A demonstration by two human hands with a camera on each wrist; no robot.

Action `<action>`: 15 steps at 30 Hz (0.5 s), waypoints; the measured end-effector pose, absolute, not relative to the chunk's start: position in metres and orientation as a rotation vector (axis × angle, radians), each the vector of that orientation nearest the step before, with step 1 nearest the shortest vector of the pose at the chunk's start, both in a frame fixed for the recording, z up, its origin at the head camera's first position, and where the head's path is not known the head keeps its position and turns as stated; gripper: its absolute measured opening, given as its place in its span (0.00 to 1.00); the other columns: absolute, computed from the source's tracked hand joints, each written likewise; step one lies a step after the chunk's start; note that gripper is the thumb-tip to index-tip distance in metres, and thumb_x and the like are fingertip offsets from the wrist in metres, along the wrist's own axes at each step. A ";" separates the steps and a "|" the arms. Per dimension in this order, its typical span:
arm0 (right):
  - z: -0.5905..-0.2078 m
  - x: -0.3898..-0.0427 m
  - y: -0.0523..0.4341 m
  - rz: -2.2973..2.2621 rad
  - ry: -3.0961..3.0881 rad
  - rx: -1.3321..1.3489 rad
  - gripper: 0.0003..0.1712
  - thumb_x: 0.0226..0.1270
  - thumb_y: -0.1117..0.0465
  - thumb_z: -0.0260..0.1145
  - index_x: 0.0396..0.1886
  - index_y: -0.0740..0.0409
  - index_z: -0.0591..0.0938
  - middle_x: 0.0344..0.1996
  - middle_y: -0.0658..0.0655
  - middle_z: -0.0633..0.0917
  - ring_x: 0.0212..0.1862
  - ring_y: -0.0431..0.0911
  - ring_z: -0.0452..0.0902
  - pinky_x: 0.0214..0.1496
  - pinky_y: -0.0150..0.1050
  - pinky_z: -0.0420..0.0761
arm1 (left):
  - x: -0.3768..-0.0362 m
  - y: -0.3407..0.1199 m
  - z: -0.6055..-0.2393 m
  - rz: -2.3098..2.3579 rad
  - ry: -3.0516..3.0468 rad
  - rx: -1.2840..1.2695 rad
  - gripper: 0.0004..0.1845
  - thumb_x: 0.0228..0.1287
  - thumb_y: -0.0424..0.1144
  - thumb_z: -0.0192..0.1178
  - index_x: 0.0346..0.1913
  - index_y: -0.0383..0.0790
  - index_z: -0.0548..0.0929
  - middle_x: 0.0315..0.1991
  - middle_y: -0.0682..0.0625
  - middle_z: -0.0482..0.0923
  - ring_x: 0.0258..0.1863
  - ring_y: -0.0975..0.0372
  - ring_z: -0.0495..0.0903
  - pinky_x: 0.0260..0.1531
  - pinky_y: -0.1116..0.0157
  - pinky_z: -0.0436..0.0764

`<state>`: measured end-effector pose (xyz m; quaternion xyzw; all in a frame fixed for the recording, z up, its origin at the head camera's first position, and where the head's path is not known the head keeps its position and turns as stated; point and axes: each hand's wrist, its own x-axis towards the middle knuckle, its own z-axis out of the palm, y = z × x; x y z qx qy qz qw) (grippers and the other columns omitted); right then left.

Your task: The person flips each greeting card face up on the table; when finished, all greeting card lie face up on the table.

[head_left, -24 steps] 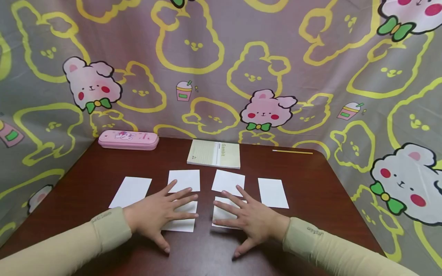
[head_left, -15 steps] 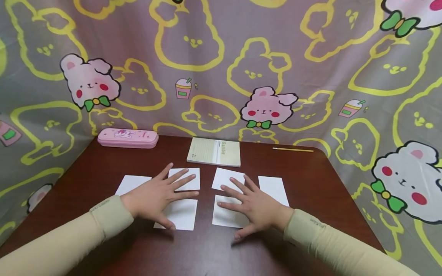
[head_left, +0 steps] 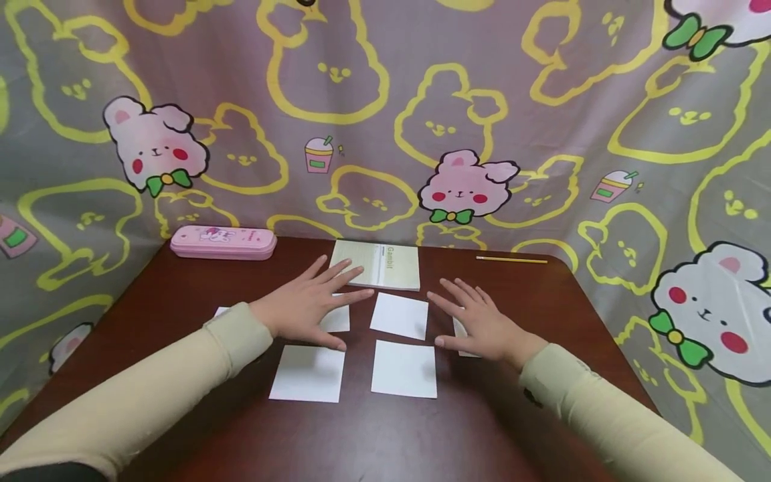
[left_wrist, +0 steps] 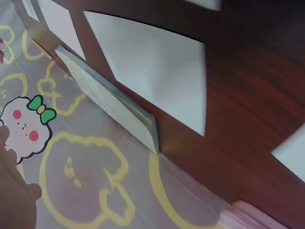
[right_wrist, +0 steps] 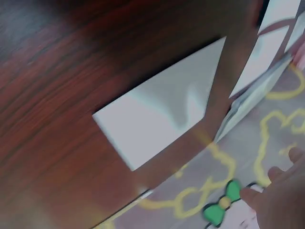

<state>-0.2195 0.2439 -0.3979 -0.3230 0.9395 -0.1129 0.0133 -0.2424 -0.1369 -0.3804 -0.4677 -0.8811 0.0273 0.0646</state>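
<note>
My left hand (head_left: 313,301), fingers spread, hovers over the back left white paper (head_left: 338,320) and overlaps the notebook's near edge. It holds nothing. My right hand (head_left: 478,321) is held above the far right white paper (head_left: 462,329), hiding most of it, its fingers extended and nothing in them. Between the hands lies the back right paper (head_left: 400,314). Nearer to me are the front left paper (head_left: 308,373) and the front right paper (head_left: 403,369), both fully seen. Only a corner of the far left paper (head_left: 221,310) shows behind my left sleeve.
A cream notebook (head_left: 394,266) marked "Gambit" lies at the back of the dark wooden table (head_left: 361,435). A pink pencil case (head_left: 223,242) sits at the back left, a yellow pencil (head_left: 512,260) at the back right. A patterned curtain (head_left: 373,140) encloses the table.
Both hands have moved forward and to the right, away from above the front papers, which are now uncovered. The papers keep their places.
</note>
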 end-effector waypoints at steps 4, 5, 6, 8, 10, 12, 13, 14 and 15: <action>-0.397 -0.224 0.263 -0.501 2.936 -0.854 0.47 0.70 0.36 0.63 0.82 0.50 0.61 0.80 0.65 0.57 0.79 0.66 0.47 0.73 0.74 0.49 | -0.253 -0.114 -0.382 0.039 -2.702 -1.435 0.53 0.59 0.78 0.58 0.83 0.57 0.58 0.83 0.44 0.46 0.82 0.47 0.40 0.76 0.39 0.39; -0.397 -0.225 0.268 -0.524 2.940 -0.822 0.47 0.71 0.37 0.63 0.82 0.51 0.61 0.80 0.66 0.58 0.79 0.67 0.48 0.72 0.74 0.50 | -0.255 -0.107 -0.383 0.030 -2.713 -1.443 0.53 0.60 0.77 0.57 0.83 0.57 0.57 0.83 0.44 0.45 0.82 0.48 0.39 0.76 0.40 0.39; -0.396 -0.227 0.273 -0.544 2.944 -0.796 0.47 0.71 0.38 0.64 0.82 0.53 0.61 0.79 0.67 0.59 0.78 0.67 0.49 0.71 0.74 0.52 | -0.257 -0.100 -0.383 0.021 -2.724 -1.454 0.53 0.60 0.77 0.57 0.83 0.57 0.56 0.84 0.45 0.44 0.82 0.48 0.38 0.76 0.40 0.38; -0.393 -0.230 0.283 -0.574 2.945 -0.727 0.49 0.70 0.38 0.65 0.82 0.56 0.60 0.78 0.68 0.60 0.78 0.67 0.51 0.72 0.73 0.54 | -0.260 -0.085 -0.382 0.010 -2.738 -1.480 0.53 0.61 0.76 0.58 0.84 0.58 0.55 0.84 0.46 0.42 0.82 0.49 0.37 0.76 0.41 0.37; -0.389 -0.233 0.292 -0.634 2.933 -0.646 0.50 0.70 0.40 0.66 0.82 0.59 0.59 0.78 0.69 0.60 0.77 0.67 0.53 0.72 0.72 0.56 | -0.263 -0.067 -0.382 0.023 -2.741 -1.506 0.53 0.61 0.77 0.57 0.84 0.60 0.52 0.84 0.47 0.41 0.82 0.50 0.36 0.77 0.43 0.36; -0.386 -0.236 0.300 -0.713 2.916 -0.549 0.51 0.70 0.41 0.67 0.82 0.61 0.59 0.77 0.70 0.62 0.76 0.68 0.55 0.72 0.70 0.58 | -0.266 -0.047 -0.382 0.032 -2.741 -1.533 0.52 0.62 0.77 0.56 0.84 0.62 0.51 0.84 0.48 0.40 0.82 0.52 0.35 0.77 0.45 0.35; -0.386 -0.237 0.304 -0.745 2.905 -0.494 0.50 0.71 0.41 0.67 0.81 0.62 0.59 0.76 0.71 0.64 0.75 0.68 0.57 0.72 0.68 0.60 | -0.267 -0.037 -0.382 0.037 -2.741 -1.546 0.52 0.62 0.77 0.56 0.84 0.62 0.51 0.84 0.48 0.40 0.82 0.52 0.35 0.77 0.45 0.35; -0.386 -0.238 0.308 -0.779 2.889 -0.436 0.50 0.71 0.41 0.67 0.81 0.63 0.60 0.74 0.72 0.66 0.74 0.68 0.60 0.71 0.67 0.63 | -0.267 -0.027 -0.383 0.039 -2.743 -1.560 0.52 0.62 0.77 0.55 0.84 0.63 0.50 0.84 0.49 0.40 0.82 0.53 0.35 0.77 0.46 0.35; -0.387 -0.238 0.312 -0.802 2.875 -0.375 0.48 0.72 0.42 0.66 0.80 0.65 0.61 0.72 0.72 0.69 0.73 0.68 0.63 0.69 0.66 0.65 | -0.268 -0.017 -0.385 0.050 -2.734 -1.579 0.52 0.62 0.78 0.54 0.84 0.64 0.50 0.84 0.48 0.41 0.82 0.53 0.35 0.77 0.46 0.36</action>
